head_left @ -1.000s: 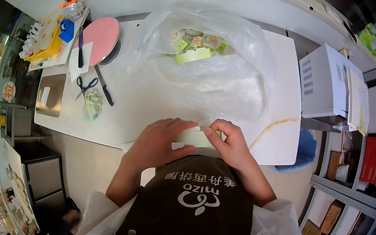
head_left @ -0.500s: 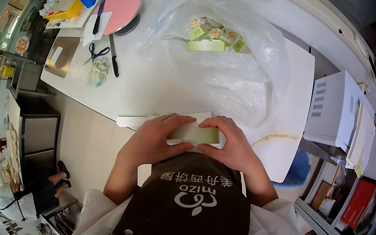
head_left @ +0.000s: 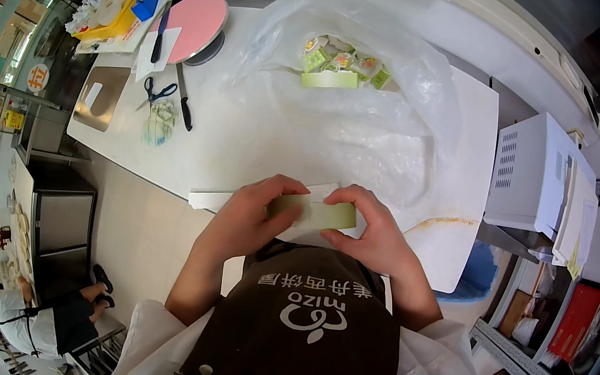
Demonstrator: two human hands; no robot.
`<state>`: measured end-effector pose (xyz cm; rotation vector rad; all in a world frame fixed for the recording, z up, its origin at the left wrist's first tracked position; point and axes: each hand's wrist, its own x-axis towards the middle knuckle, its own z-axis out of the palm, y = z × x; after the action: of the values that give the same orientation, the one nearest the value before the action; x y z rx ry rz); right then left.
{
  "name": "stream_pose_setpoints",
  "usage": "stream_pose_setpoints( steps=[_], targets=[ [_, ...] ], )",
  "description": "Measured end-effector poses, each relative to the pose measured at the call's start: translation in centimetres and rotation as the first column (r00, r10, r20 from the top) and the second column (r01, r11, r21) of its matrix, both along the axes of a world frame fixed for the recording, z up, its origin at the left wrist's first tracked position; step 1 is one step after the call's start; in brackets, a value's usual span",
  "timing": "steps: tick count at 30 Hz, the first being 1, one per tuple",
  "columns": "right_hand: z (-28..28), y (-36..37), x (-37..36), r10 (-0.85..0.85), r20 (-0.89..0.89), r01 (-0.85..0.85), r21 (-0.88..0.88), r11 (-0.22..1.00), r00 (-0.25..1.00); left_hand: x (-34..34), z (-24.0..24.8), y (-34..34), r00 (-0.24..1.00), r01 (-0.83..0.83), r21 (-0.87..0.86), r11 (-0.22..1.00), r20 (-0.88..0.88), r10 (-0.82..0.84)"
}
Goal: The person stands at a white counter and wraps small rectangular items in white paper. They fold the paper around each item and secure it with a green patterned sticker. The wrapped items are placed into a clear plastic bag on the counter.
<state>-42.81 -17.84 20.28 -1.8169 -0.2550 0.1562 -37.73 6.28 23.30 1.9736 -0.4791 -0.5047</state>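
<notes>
Between my two hands, close to the table's near edge, is a pale green paper band (head_left: 325, 217) with rounded ends. My left hand (head_left: 249, 211) has its thumb and fingers closed round one end; the thumb is slightly blurred. At the other end my right hand (head_left: 377, 235) pinches the band between thumb and fingers. Just behind and beside the left hand lie white flat strips (head_left: 208, 200). Farther off, a clear plastic bag (head_left: 370, 140) is spread on the table, with a similar green band (head_left: 330, 79) and several small green printed packets (head_left: 345, 60) on it.
Left on the white table (head_left: 196, 147) are scissors (head_left: 159, 91), a black-handled knife (head_left: 185, 110), crumpled paper (head_left: 159, 124), a pink turntable (head_left: 199, 22) and a metal sheet (head_left: 104, 97). A white machine (head_left: 526, 172) stands right. Another person (head_left: 43, 323) is at lower left.
My left thumb has moved up from the band's lower edge across its front face. Both hands keep hold of the band, which has shifted very slightly right.
</notes>
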Motion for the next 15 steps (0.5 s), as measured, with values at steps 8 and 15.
stream_pose_setpoints(
  steps=[8,15],
  targets=[
    [0.4,1.0,-0.7,0.044,0.068,-0.039,-0.065,0.997,0.997,-0.1,0.8,0.5,0.987,-0.029,0.074,0.997,-0.153,0.040],
    [0.6,1.5,-0.8,0.060,-0.007,-0.060,-0.102,0.993,0.998,-1.7,0.7,1.1,0.983,-0.078,0.077,0.994,-0.160,0.090]
  ],
)
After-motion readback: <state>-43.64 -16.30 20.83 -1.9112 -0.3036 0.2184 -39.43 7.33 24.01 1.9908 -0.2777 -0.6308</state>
